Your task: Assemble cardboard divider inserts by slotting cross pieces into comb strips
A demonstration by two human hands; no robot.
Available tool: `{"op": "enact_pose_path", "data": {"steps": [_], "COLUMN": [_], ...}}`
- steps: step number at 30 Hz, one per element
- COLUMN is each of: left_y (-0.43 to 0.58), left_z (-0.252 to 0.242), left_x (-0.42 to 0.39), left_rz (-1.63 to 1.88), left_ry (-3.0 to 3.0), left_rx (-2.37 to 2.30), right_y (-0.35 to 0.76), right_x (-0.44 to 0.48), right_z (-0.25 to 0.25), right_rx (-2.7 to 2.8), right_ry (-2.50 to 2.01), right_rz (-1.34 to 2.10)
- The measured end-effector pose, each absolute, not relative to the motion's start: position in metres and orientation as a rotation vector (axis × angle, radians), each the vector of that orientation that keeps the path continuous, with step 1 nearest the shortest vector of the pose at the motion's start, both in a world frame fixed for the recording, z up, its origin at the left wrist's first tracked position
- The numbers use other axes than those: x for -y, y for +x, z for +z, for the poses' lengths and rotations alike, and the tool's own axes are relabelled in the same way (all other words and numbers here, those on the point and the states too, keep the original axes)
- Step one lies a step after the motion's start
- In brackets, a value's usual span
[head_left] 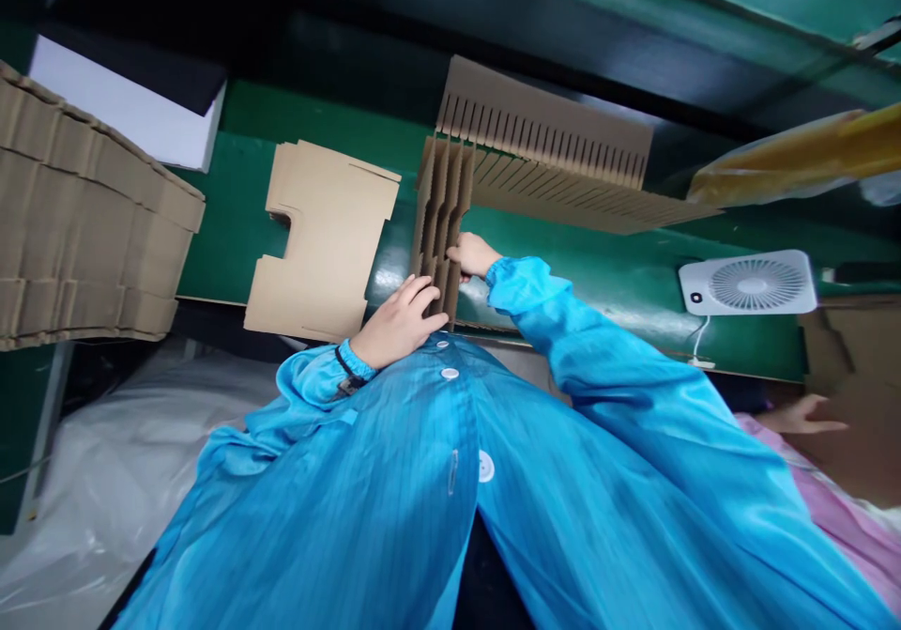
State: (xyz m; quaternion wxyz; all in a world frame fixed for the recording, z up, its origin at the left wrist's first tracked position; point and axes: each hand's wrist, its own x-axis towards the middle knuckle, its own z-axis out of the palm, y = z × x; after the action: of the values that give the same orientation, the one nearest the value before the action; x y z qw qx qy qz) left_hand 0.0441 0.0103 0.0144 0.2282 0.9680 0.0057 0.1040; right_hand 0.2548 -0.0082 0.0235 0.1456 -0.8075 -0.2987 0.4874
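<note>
Several brown cardboard dividers (443, 184) stand upright side by side at the left end of a long slotted cardboard strip (556, 132). My left hand (401, 320) lies over their near ends, its fingers and thumb bent around the top edges. With bent fingers, my right hand (475, 256) pinches the rightmost divider from its right side; its fingertips are partly hidden. A second slotted strip (584, 196) leans out to the right from the standing dividers. Left of my hands lies a flat stack of notched cardboard pieces (324, 245).
Folded cardboard (77, 217) is piled high at the far left. A white fan (750, 283) with a cable sits on the green table (598, 264) at right. Yellow plastic-wrapped material (795, 161) juts in above it. Another person's hand (802, 416) shows at the right edge.
</note>
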Motion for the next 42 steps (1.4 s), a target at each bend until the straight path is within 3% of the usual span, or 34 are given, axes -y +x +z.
{"op": "enact_pose_path", "data": {"steps": [4,8,11,14,18,25,29,33,37,42], "left_y": [0.036,-0.003,-0.038,-0.058,-0.066,-0.070,-0.074,-0.060,-0.022,0.009], "left_z": [0.016,0.020,0.024,0.024,0.017,0.029,0.084,0.144,0.168,0.179], "left_x": [-0.021,-0.066,-0.099,-0.112,-0.110,-0.106,-0.091,-0.058,-0.018,0.014], "left_rz": [0.353,0.535,0.315,0.026,0.033,0.238,0.339,0.387,0.550,0.687], "left_ry": [2.590,2.482,2.282,2.107,2.040,2.076,2.101,2.549,3.054,3.177], "left_rx": [-0.067,-0.909,-1.604,-1.802,-1.939,-1.975,-1.964,-1.595,-1.140,-0.565], "right_y": [0.257,0.259,0.262,0.266,0.272,0.271,0.233,0.182,0.150,0.164], "right_x": [0.010,0.015,0.018,0.020,0.024,0.032,0.027,0.010,-0.005,-0.005], "right_z": [0.018,0.022,0.030,0.043,0.062,0.086,0.100,0.112,0.109,0.100], "right_rx": [0.821,0.661,0.524,0.465,0.478,0.677,0.679,0.545,0.466,0.574], "right_ry": [-2.304,-2.240,-2.185,-2.132,-2.096,-2.091,-1.768,-1.503,-1.390,-1.401], "right_rz": [1.473,1.531,1.569,1.606,1.564,1.084,1.283,1.510,1.603,1.274]}}
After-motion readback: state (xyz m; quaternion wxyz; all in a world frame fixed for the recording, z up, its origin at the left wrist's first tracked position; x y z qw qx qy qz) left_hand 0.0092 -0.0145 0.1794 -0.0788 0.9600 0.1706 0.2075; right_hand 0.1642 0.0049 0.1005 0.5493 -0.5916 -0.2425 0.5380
